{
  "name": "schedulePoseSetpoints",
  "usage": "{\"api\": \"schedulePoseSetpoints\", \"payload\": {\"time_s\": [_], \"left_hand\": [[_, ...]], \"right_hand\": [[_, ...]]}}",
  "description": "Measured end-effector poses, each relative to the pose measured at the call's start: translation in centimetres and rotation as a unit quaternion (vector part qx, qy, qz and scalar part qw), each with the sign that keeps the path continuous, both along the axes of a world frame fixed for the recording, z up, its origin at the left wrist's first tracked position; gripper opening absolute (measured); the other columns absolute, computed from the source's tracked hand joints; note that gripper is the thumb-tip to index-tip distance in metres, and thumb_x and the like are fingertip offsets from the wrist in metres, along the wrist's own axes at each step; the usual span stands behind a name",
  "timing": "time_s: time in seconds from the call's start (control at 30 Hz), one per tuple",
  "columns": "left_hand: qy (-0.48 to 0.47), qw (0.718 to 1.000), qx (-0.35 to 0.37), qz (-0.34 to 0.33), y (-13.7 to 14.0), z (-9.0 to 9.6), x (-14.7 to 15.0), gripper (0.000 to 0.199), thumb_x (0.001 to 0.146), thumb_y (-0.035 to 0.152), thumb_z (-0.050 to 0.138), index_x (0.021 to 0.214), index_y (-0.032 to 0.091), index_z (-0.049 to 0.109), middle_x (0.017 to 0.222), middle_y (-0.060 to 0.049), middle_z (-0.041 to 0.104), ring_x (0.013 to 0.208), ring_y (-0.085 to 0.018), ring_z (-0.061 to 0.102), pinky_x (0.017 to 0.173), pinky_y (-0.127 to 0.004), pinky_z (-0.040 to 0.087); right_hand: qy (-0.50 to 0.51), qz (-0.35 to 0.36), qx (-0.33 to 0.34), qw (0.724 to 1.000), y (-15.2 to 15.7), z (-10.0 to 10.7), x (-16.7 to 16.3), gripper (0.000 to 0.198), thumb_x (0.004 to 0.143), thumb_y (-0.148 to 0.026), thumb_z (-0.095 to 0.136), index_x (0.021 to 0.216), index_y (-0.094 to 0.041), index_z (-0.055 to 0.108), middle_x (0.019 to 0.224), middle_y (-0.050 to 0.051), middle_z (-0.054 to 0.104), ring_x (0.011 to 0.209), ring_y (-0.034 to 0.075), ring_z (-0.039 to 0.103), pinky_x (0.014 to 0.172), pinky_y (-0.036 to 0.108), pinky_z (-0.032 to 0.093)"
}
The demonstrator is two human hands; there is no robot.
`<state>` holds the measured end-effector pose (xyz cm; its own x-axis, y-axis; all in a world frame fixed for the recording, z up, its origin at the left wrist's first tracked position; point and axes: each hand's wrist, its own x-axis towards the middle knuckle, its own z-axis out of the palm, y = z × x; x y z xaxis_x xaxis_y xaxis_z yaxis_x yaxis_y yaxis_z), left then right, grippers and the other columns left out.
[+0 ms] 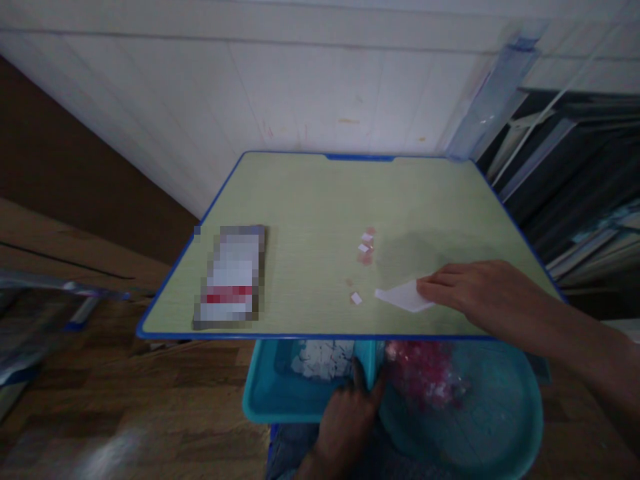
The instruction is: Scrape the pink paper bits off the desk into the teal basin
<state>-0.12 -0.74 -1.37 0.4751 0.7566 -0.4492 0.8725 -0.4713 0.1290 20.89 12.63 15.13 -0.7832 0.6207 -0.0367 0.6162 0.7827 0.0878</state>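
Note:
My right hand (473, 290) is over the right part of the board, its fingers and thumb pinched on a thin white sheet (404, 298), paper or film, whose narrow end points left. Just left of that tip is a small white square (356, 299) on the board. Farther back, a few more white bits (364, 248) lie among pale pink, see-through pieces (366, 258). Below the board's front edge, my left hand (350, 413) has its fingers apart over the adjoining rims of two teal trays, near a pile of white pieces (323, 360).
The low table (300, 193) has a pale green top with blue edging. A pixelated flat object (230, 277) lies on its left. The rectangular tray (273, 407) holds the white pieces; the round tray (480, 427) holds pink, shiny pieces (425, 373). A wall (310, 93) stands behind.

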Motion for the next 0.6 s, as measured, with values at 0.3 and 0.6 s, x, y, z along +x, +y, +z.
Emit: {"api": "schedulePoseSetpoints", "payload": {"time_s": [0.3,0.6], "left_hand": [[-0.004,1.0,0.024,-0.005,-0.2,0.1,0.0,0.061,0.09,0.016,0.039,0.147,0.032,0.021,0.133,-0.031,0.047,0.078,-0.024,0.069,0.061,-0.034,0.056],[-0.026,0.999,0.036,0.003,-0.4,-0.2,0.1,0.055,0.091,0.018,0.036,0.144,0.032,0.029,0.13,-0.03,0.049,0.076,-0.024,0.069,0.059,-0.034,0.056]], "right_hand": [[0.008,0.108,0.025,0.994,-1.0,-0.8,-4.0,0.021,0.082,-0.01,0.057,0.099,-0.021,0.058,0.1,0.004,0.07,0.084,0.021,0.063,0.062,0.032,0.044],[0.031,0.079,0.075,0.994,-0.2,-0.2,-4.5,0.031,0.081,0.0,0.044,0.098,-0.019,0.061,0.099,0.006,0.071,0.078,0.019,0.065,0.062,0.032,0.048]]}}
